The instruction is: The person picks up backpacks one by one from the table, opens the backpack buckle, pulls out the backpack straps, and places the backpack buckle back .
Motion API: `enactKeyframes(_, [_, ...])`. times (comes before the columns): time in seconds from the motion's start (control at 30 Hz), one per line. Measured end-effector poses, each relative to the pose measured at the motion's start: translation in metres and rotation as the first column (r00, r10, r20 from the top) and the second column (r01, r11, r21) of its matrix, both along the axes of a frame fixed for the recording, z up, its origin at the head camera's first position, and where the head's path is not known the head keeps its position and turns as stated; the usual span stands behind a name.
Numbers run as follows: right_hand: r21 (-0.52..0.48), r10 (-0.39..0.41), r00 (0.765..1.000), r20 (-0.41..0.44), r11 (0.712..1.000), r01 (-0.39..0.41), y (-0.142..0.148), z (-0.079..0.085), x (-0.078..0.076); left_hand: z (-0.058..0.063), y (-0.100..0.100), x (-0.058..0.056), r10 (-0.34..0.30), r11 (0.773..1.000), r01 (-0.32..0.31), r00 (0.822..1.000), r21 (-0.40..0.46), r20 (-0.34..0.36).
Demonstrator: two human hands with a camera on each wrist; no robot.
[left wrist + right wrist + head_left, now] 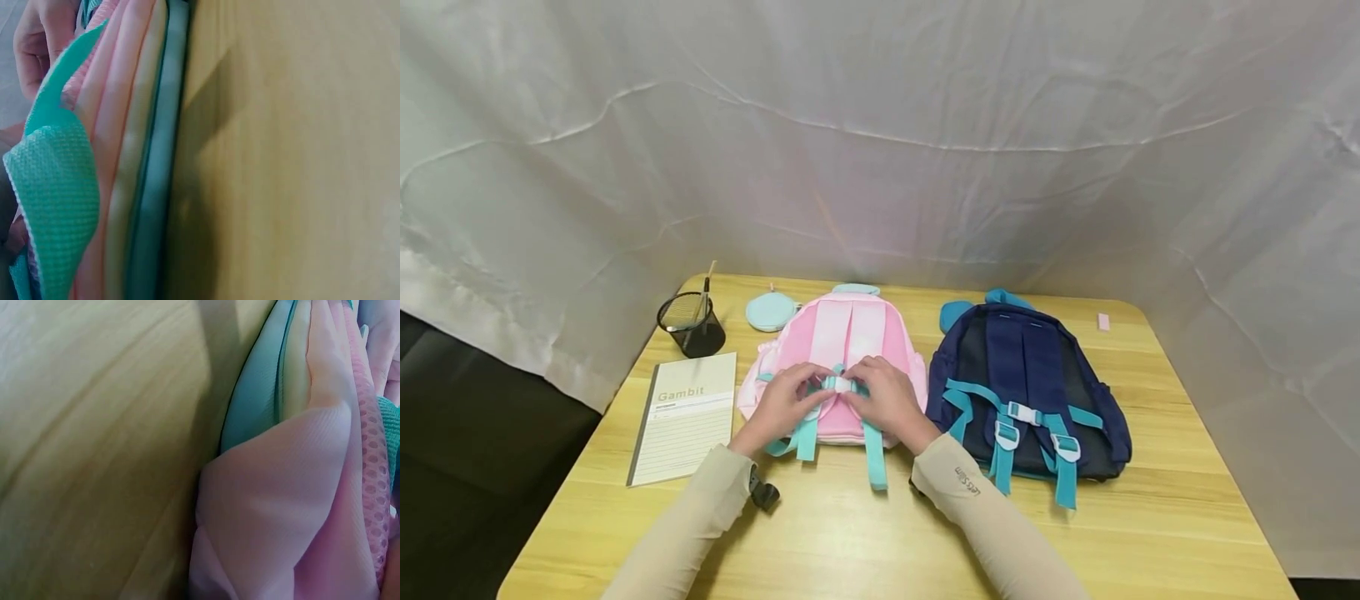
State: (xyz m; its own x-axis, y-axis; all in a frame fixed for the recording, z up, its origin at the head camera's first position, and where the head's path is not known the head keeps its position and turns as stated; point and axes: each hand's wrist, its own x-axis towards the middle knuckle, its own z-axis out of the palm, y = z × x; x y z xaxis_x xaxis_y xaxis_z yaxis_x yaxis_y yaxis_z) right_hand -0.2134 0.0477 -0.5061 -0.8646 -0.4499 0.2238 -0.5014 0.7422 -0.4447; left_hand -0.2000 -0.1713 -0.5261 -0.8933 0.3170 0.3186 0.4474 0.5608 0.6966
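Note:
A pink backpack with mint green straps lies on the wooden table, its shoulder straps facing up. Across its middle runs a white plastic buckle on a mint strap. My left hand pinches the left side of this buckle strap with thumb and fingers. From the other side, my right hand pinches the right end. Whether the buckle halves are fully joined is too small to tell. In the left wrist view a loose mint webbing strap hangs close to the camera. The right wrist view shows the pink side pocket.
To the right lies a navy backpack with teal straps and a white buckle. A notebook and a black mesh pen holder are at the left. A light blue round pouch and a small pink block sit farther back.

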Motion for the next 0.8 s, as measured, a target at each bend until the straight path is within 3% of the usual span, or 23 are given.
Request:
enactKeyframes(0.27, [-0.011,-0.003,1.0,0.022,1.0,0.003,0.0002,-0.0029,0.0003,-0.007,0.0013,0.0023,0.023,1.0,-0.023,1.0,0.014,0.0])
enactKeyframes(0.8, [-0.022,-0.006,0.998,0.055,1.0,0.007,0.0006,-0.0045,0.0013,-0.0086,0.0017,0.0051,0.044,0.999,-0.043,0.999,0.013,-0.022])
